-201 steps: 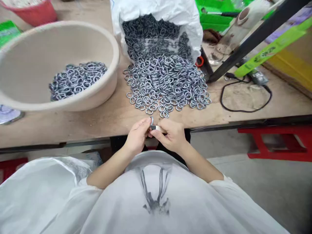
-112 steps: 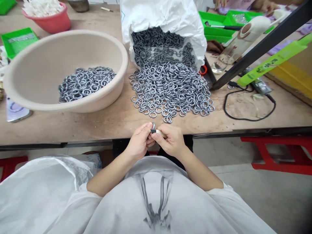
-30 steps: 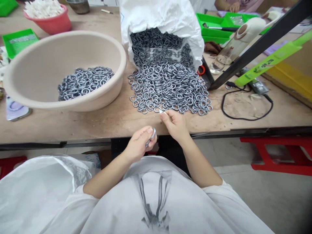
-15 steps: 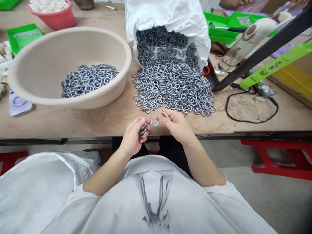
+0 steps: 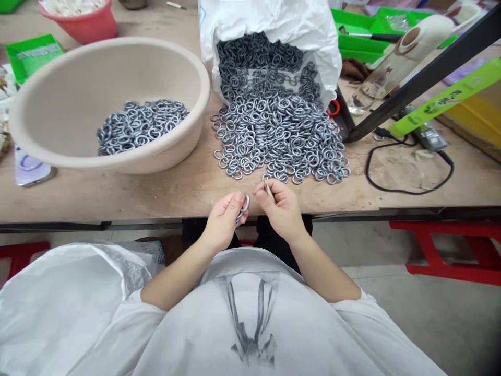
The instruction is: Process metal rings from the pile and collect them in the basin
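My left hand [image 5: 227, 216] is closed around a few grey rings [image 5: 245, 202], one of them sticking up between thumb and fingers. Close beside it on the right, my right hand [image 5: 282, 208] pinches a thin pointed stick [image 5: 269, 191]; whether it is wood or metal I cannot tell. Both hands are over the table's front edge. Beyond them a heap of grey rings [image 5: 274, 125] spills from a white sack [image 5: 270, 18] lying on its side. More such rings [image 5: 143, 125] lie in a large beige basin [image 5: 47, 99] at the left.
A black bar [image 5: 422, 78] slants across the right side, near a clear bottle [image 5: 371, 89] and a black cable [image 5: 368, 172]. Green trays [image 5: 360, 47] stand behind. At back left are a pink bowl [image 5: 90, 26] and a green tray [image 5: 35, 55]. Red stools [image 5: 426, 250] stand below.
The ring that was between both hands is now in my left hand, away from the right fingers. My left hand has turned and shifted slightly right. The right still holds the stick.
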`<state>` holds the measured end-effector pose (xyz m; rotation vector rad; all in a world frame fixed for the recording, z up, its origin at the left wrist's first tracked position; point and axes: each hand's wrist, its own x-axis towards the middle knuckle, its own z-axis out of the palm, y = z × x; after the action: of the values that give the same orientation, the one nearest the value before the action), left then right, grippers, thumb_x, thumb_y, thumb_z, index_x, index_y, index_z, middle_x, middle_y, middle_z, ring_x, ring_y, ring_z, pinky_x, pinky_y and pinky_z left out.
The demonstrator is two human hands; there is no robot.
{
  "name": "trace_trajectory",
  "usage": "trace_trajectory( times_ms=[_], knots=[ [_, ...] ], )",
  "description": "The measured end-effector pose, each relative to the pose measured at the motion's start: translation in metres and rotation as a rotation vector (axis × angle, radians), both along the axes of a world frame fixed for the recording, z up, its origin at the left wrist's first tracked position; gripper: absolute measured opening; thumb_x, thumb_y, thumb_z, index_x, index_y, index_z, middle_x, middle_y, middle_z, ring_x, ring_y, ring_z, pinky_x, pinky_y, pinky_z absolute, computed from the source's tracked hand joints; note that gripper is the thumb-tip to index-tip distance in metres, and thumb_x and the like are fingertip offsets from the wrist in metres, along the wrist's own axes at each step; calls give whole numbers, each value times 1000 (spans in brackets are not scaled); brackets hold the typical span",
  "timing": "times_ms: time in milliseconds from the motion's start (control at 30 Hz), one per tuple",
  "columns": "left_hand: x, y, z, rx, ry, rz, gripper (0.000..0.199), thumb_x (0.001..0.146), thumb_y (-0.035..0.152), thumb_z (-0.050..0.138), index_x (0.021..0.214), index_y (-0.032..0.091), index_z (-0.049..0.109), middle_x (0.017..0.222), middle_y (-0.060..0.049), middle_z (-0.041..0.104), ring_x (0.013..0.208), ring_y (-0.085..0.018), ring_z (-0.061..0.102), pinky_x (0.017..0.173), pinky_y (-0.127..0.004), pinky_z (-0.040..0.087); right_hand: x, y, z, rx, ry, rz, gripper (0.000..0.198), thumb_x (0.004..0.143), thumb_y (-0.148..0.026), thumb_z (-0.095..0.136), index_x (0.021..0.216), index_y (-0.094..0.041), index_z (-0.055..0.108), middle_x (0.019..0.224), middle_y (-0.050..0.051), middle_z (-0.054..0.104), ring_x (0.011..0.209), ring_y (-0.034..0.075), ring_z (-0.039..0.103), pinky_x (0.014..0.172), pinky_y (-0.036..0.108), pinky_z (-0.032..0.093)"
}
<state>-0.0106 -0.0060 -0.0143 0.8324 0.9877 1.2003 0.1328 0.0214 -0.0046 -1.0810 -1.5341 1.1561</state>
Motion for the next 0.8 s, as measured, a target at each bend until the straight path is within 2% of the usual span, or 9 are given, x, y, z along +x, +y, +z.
trace_trajectory(
  times_ms=[133,200,367,500,567,633,700,733,800],
  knots=[
    [-1,1,2,-55,-69,16,47,79,58,69,66,17,53,53,5,42,46,-5,36,44,-18,27,6,-7,3,245,-212,151,48,94,-60,49,70,-19,57,64,-1,47,62,13,43,61,29,33],
    [-1,2,3,-61,-90,22,47,78,58,71,66,17,52,52,6,40,45,-5,34,43,-17,26,6,-11,4,287,-266,170,48,96,-57,47,68,-19,56,62,-2,44,60,12,41,59,29,30],
    [-2,-1,3,-74,-90,-6,50,74,61,73,64,17,52,52,6,41,45,-5,33,44,-18,28,4,-10,1,234,-271,187,53,95,-60,48,61,-20,51,60,-3,41,58,12,40,59,28,30],
    [-3,-10,2,-5,-47,-205,50,79,60,68,60,16,53,52,2,46,46,-6,38,46,-20,31,10,3,-9,80,-219,111,51,95,-61,46,67,-20,54,59,-3,44,58,12,42,58,27,31],
    [-5,-11,3,-16,-66,-230,50,81,58,68,60,15,53,51,2,46,45,-6,37,45,-20,29,14,13,-9,72,-258,46,49,96,-60,46,68,-20,55,59,-3,43,58,12,41,57,27,31],
    [-8,-8,6,-78,-129,-153,47,79,56,71,62,15,54,51,3,45,43,-4,34,41,-18,26,13,23,-4,144,-366,-12,42,95,-56,50,76,-19,61,65,-1,52,64,14,48,62,28,34],
    [-13,-3,10,-133,-194,-69,41,77,52,75,70,14,60,52,4,45,41,-3,33,39,-16,24,7,36,4,237,-540,-70,32,92,-51,59,95,-20,67,84,3,64,78,19,57,69,29,37],
    [-15,0,11,-151,-221,-42,37,77,48,76,77,14,63,54,5,46,41,-3,32,38,-16,24,2,43,8,262,-655,-94,31,90,-48,63,104,-21,67,96,6,67,84,21,59,71,30,37],
    [-19,3,14,-179,-269,4,31,77,40,76,89,14,67,57,5,47,41,-3,33,37,-14,26,-9,58,12,248,-902,-107,28,89,-41,65,108,-21,68,105,10,66,86,25,61,69,32,37]
  ],
)
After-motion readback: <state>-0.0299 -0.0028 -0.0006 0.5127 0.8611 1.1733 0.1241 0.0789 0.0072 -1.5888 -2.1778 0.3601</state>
